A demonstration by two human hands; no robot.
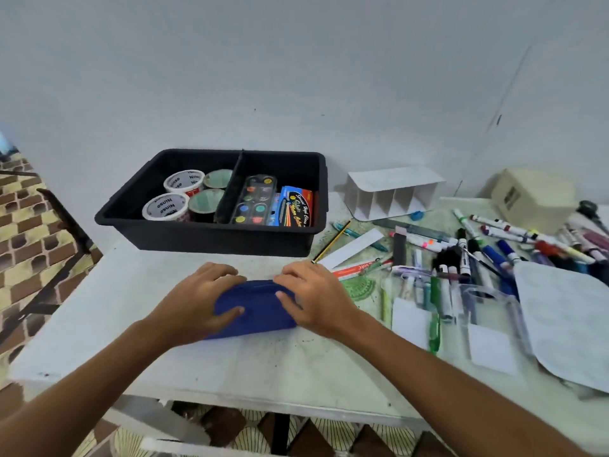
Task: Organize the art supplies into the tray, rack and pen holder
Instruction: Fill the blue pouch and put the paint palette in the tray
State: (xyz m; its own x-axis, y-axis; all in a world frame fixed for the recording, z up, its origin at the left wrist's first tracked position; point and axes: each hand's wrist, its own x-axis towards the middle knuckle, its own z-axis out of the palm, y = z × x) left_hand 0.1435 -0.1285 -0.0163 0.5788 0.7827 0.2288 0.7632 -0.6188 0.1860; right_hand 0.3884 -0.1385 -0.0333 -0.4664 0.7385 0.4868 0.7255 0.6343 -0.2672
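a home craft corner: paint-stained white table (184, 354), plain wall (296, 67), patterned tile floor (23, 206).

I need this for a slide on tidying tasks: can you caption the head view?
Both hands, left and right, hold a blue pouch before the tray.

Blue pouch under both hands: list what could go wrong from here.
1. The blue pouch is held at both ends by the left hand and right hand; if it opens unevenly, whatever is inside may spill onto the table.
2. The heap of markers lies loose just right of the right hand; a sideways sweep could scatter them.
3. The black tray sits near the table's left edge, so a nudge might shift it.
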